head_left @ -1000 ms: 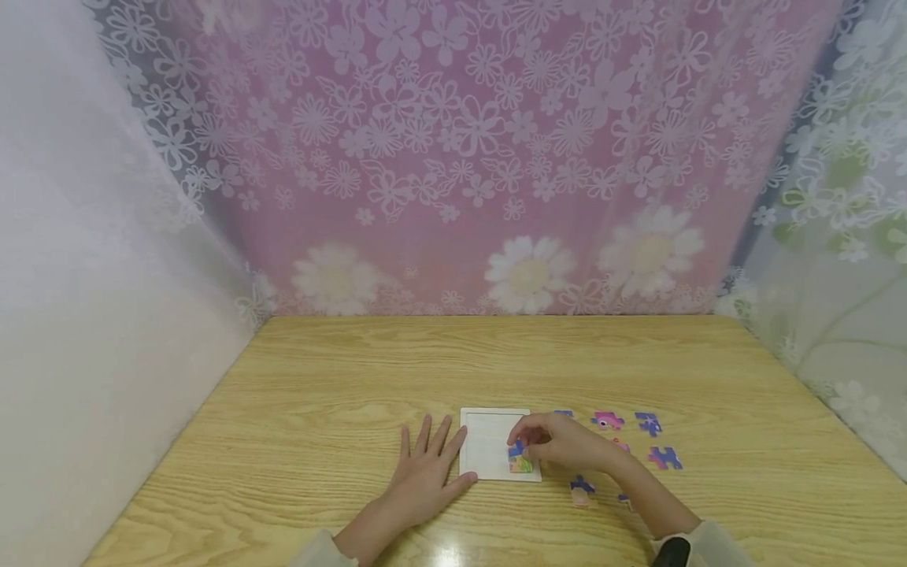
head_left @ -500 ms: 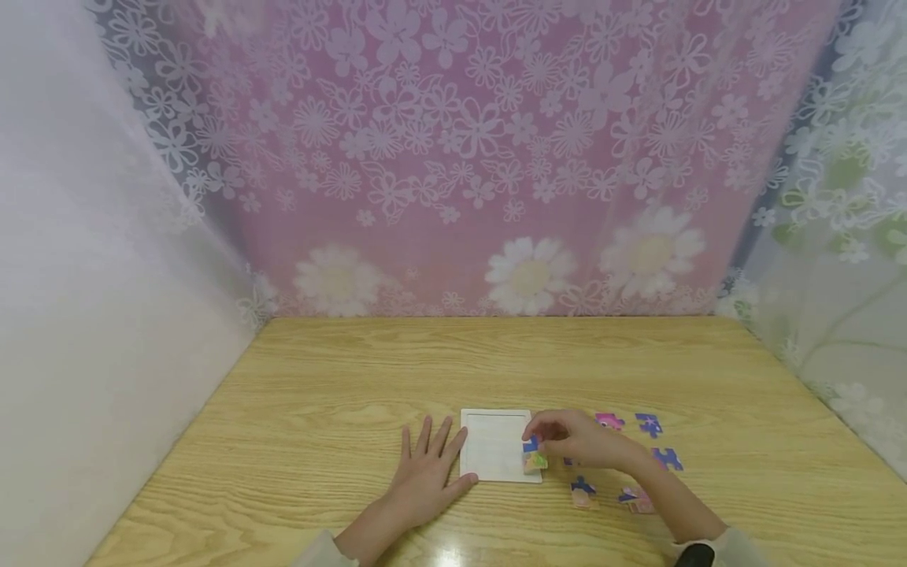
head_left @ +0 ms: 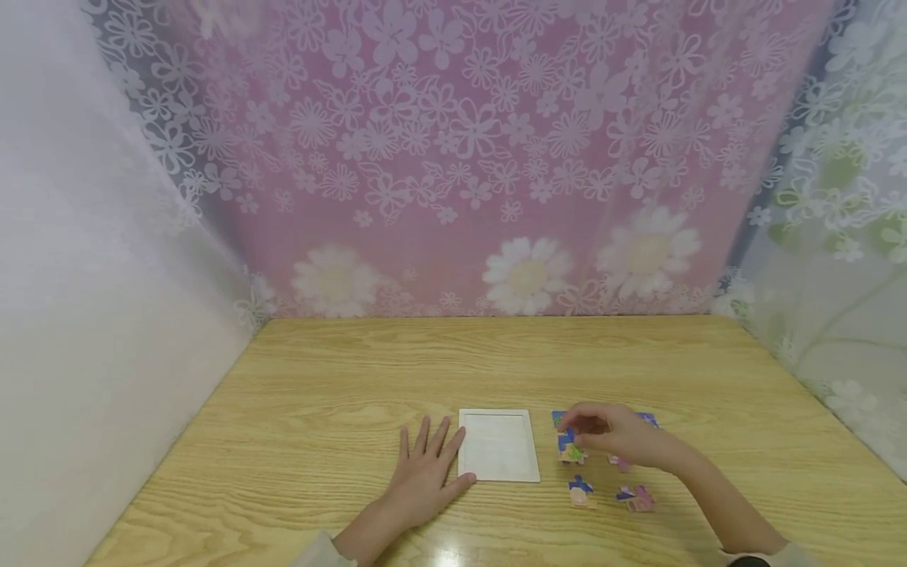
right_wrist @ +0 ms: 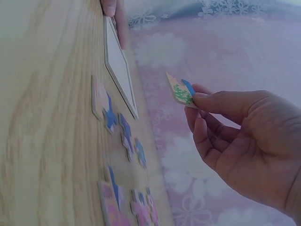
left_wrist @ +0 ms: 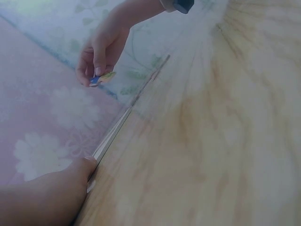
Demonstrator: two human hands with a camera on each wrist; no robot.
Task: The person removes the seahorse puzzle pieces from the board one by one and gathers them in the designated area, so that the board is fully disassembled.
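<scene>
My right hand pinches a jigsaw puzzle piece, blue with a sandy part and green plant print, between thumb and fingers. It is held up above the table, over the loose pieces right of the frame. The white puzzle frame lies flat with nothing in its recess. My left hand lies flat with fingers spread, fingertips and thumb touching the frame's left edge. Below the right hand lie a blue and beige piece and a pink piece. Other pieces are partly hidden behind the hand.
The wooden table reaches back to a pink flowered curtain. Pale curtains hang at left and right. In the right wrist view, several loose puzzle pieces lie in rows beside the frame.
My right hand has lifted the puzzle piece from the frame's lower right corner and carried it right, over the loose pieces. The left hand has stayed in place.
</scene>
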